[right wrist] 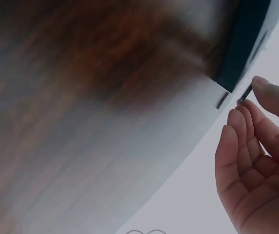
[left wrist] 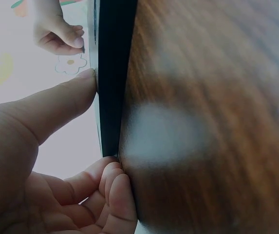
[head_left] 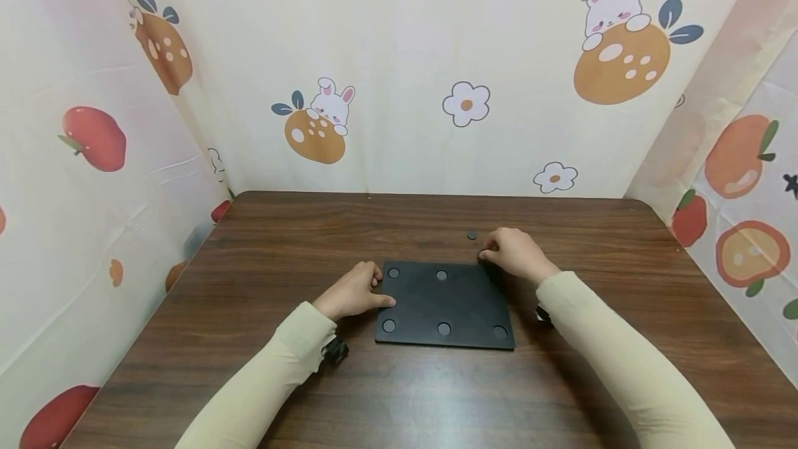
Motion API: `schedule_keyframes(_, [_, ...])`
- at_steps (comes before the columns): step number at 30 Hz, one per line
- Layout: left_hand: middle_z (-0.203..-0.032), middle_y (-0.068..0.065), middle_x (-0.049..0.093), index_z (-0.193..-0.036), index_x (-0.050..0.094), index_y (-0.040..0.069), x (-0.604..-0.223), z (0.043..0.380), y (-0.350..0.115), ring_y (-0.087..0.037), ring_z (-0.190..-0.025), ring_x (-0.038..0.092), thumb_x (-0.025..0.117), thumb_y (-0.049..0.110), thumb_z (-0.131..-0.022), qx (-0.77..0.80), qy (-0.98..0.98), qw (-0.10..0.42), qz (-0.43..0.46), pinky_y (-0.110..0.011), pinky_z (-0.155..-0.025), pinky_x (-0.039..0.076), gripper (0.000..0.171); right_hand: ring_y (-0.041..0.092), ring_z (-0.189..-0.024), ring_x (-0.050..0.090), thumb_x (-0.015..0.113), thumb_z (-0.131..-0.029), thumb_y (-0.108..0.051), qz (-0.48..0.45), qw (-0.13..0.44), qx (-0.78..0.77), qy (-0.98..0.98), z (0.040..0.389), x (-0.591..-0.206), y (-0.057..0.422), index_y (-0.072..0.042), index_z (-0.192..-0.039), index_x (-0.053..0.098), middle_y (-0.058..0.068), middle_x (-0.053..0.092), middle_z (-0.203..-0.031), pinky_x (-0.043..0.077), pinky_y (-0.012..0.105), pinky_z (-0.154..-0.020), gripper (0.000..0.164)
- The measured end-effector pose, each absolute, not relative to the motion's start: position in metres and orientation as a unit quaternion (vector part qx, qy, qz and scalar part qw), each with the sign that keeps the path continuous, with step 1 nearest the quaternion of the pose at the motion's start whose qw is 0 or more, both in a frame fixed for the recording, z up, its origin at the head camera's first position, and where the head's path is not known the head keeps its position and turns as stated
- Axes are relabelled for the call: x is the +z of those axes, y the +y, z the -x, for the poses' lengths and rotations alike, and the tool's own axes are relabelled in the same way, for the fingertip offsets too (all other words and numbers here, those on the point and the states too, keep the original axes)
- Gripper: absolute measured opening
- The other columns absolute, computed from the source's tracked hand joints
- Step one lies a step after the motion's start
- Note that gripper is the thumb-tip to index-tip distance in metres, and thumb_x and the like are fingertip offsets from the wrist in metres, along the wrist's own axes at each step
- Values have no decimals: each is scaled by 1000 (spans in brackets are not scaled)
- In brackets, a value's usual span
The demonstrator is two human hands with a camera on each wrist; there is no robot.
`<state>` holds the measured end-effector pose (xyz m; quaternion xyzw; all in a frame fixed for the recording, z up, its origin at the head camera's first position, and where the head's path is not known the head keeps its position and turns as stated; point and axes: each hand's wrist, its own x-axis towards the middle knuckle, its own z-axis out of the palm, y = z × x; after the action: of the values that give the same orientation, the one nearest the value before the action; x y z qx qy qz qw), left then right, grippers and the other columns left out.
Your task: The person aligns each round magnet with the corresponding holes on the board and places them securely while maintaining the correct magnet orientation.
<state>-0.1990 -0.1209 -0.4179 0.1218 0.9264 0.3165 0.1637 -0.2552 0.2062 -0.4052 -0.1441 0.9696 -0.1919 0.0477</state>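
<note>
A flat black board (head_left: 445, 303) with several round recesses along its far and near edges lies on the wooden table. My left hand (head_left: 354, 291) holds the board's left edge, its thumb on the top face and curled fingers against the side. At the far right corner, my right hand (head_left: 515, 252) pinches a small dark disc (right wrist: 246, 91) between thumb and fingertips, just off the board. That corner is partly hidden by the hand. Another small dark disc (head_left: 472, 235) lies on the table beyond the board, left of my right hand.
The brown wood-grain table (head_left: 299, 227) extends around the board on every side. A pale curtain (head_left: 399, 123) printed with rabbits, fruit and flowers rises behind its far edge, with similar cloth at left and right. Each wrist wears a small black device (head_left: 335, 350).
</note>
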Motion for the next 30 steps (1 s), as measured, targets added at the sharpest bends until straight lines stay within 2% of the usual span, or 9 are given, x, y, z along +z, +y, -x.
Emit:
schedule_keyframes(19, [-112,-9,54,-120,54,2,-420,198,-121,-19,-97,53,80,32,-83,316,927,160,-121,-39,-87,49,54,19,-77,62,70,-91,-19,153,21,-198,968,238,-397,213,-4,-97,73,9,67,-90,53,39,-70,16])
schedule_keyframes(30, [-110,-8,53,-118,55,3,-419,198,-121,-19,-95,53,80,32,-83,316,928,156,-123,-38,-86,48,52,15,-71,59,74,-88,-19,165,1,-195,967,226,-399,215,-7,-92,74,4,66,-84,51,34,-66,13])
